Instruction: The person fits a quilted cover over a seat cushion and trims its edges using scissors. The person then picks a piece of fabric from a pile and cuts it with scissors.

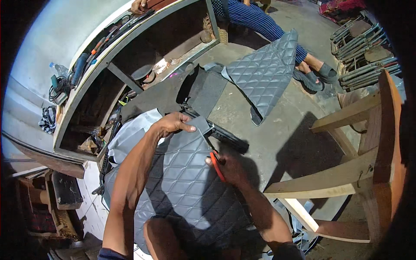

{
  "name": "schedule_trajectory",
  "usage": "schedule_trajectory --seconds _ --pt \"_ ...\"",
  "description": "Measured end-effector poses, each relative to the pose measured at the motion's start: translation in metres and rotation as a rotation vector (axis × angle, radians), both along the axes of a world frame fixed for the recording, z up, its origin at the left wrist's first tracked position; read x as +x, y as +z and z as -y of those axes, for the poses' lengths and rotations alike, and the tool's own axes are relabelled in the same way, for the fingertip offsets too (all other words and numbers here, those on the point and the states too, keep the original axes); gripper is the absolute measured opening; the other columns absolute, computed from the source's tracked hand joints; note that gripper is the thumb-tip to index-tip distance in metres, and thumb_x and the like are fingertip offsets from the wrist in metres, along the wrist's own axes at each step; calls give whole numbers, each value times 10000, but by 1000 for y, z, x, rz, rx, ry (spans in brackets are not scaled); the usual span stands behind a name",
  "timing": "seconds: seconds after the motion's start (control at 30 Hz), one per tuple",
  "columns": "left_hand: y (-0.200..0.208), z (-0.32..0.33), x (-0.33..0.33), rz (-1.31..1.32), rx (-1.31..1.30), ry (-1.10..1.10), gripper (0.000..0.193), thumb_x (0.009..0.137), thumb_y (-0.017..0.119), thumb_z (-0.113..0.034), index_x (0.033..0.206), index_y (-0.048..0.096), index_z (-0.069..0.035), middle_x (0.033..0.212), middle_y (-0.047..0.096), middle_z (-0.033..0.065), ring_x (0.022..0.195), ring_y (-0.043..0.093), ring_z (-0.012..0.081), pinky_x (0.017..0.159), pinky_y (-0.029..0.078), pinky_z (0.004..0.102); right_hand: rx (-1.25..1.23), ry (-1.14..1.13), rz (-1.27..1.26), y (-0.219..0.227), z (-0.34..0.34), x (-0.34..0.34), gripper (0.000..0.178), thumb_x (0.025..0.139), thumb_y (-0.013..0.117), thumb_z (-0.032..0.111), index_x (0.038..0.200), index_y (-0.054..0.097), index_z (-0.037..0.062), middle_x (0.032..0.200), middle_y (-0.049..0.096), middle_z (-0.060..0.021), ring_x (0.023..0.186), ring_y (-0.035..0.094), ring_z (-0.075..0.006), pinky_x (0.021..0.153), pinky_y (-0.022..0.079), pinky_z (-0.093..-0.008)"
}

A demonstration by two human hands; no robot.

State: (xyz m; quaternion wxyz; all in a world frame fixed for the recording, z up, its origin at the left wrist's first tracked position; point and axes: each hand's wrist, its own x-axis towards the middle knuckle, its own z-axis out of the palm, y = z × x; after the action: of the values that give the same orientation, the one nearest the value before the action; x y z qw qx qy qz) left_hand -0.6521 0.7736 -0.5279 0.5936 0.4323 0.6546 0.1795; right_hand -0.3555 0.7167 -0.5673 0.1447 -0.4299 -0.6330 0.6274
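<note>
Grey diamond-quilted upholstery material (186, 173) drapes over my lap and knee. My left hand (175, 124) pinches its far edge, where a plain grey strip (200, 124) sticks out past the thumb. In my right hand (232, 169) is a pair of scissors (217, 164) with orange-red handles, the blades at the edge of the quilted material just beyond the stitching. How far apart the blades are is hard to make out. Pale grey backing (130, 134) shows folded over beside my left forearm.
Another quilted piece (264, 71) lies on the floor ahead, against a seated person's striped trouser leg (260, 19). A wooden chair frame (333, 182) stands at the right, with stacked metal frames (366, 54) behind it. To the left is a long open cabinet (117, 78) with tools on top.
</note>
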Motion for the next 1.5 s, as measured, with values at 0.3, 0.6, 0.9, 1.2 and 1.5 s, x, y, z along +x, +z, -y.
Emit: schedule_trajectory --seconds 0.3,0.6,0.9,1.2,1.5 --pt "-19 -8 -15 36 -19 21 226 815 841 -249 842 721 -59 762 640 -27 740 542 108 717 407 264 136 -95 -380 -46 8 0 305 905 752 327 929 682 31 890 694 -100 806 640 -205 793 498 -357" --pt "-5 -9 0 18 -34 19 242 777 869 -285 797 717 -97 690 597 -50 642 474 84 584 343 262 80 -15 -40 -20 -11 -10 353 903 764 351 917 643 20 881 688 -103 798 659 -195 733 531 -356" --pt "-16 -11 -7 10 -46 11 220 815 845 -251 751 682 -118 657 565 -89 582 433 47 530 303 243 599 -48 -129 -54 -22 -26 498 881 753 472 850 623 -8 689 582 -106 652 605 -241 612 496 -398" --pt "3 -12 18 58 -14 -11 225 811 849 -237 740 663 -132 658 539 -92 604 416 53 558 293 243 885 -128 -141 -50 -24 -32 360 939 708 353 829 661 13 699 524 -59 610 609 -225 517 510 -358" --pt "1 6 9 10 17 30 270 837 826 -287 946 710 -69 849 642 -24 777 540 88 709 415 249 750 -193 323 -24 -6 13 335 925 714 307 1083 642 20 936 667 -186 724 677 -380 690 552 -473"
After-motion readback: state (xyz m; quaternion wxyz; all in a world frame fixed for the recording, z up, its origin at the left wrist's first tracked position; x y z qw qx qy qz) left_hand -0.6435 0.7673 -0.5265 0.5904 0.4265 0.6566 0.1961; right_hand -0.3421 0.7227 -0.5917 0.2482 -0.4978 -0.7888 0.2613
